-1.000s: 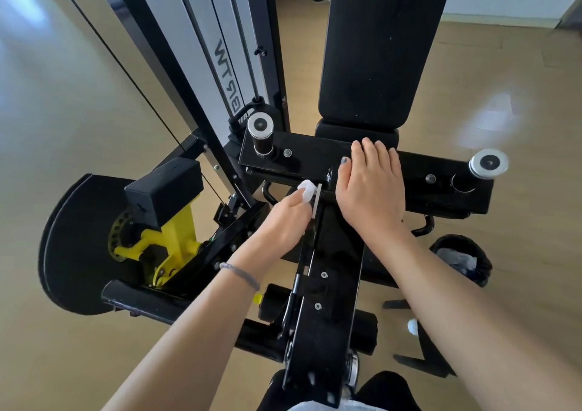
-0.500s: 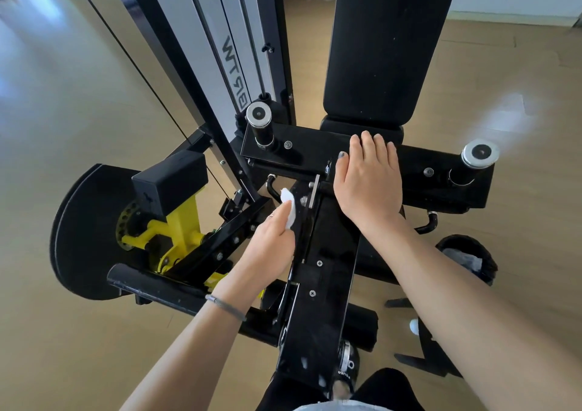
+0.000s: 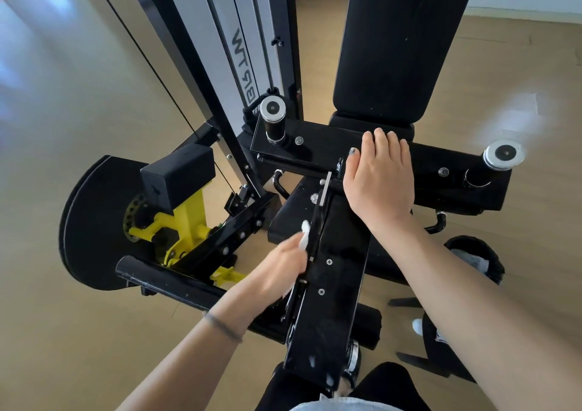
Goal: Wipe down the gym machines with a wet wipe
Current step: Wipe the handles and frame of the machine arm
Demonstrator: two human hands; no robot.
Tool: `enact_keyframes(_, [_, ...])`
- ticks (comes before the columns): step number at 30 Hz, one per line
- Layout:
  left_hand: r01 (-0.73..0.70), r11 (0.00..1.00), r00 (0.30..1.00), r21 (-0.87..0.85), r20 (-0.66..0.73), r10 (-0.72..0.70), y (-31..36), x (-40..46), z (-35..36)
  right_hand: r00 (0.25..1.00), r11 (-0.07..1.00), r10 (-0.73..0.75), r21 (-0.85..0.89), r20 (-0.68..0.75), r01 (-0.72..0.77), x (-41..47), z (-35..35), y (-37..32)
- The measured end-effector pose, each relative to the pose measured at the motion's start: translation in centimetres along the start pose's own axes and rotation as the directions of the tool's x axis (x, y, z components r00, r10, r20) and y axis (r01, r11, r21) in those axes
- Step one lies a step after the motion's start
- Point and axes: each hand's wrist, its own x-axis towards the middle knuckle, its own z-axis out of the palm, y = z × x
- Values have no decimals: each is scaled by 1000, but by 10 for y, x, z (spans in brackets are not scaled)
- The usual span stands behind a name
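Observation:
A black gym machine fills the view, with a long black metal beam (image 3: 333,288) running toward me and a cross bar (image 3: 308,146) beyond it. My left hand (image 3: 277,269) holds a white wet wipe (image 3: 305,236) against the beam's left edge; the hand is motion-blurred. My right hand (image 3: 379,177) lies flat, fingers straight, on the joint where beam and cross bar meet. A tall black back pad (image 3: 400,42) stands behind the cross bar.
Two chrome-capped handles, one left (image 3: 272,108) and one right (image 3: 503,155), stick up from the cross bar. A weight stack tower (image 3: 239,42) with cable stands at the left, yellow pivot parts (image 3: 185,221) and a black disc below it. A black bin (image 3: 478,253) sits on the wooden floor, right.
My left hand has slid the wipe along the beam's left edge toward me, away from the cross bar. My right hand has stayed flat in place.

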Motion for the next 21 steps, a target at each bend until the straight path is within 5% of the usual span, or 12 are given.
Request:
enact_keyframes(4, [-94,981,995,-170,30,100,34,17,5,1000,1000,-2,-2,-12,2,-1,1,0])
enact_keyframes(11, [105,975,972,194,188,-142,-28,-9,-6,999,1000,-4,20,-44,5,0,3,-1])
enact_keyframes(13, [165,985,972,46,164,-171,-34,-13,-6,998,1000,-8,23,-57,9,0,3,0])
enact_keyframes(16, [57,996,994,-73,97,-49,-16,-7,4,998,999,-16,31,-66,18,-1,2,-1])
enact_keyframes(21, [34,998,998,46,-54,-32,-11,-30,23,997,997,-43,69,-71,47,-1,0,1])
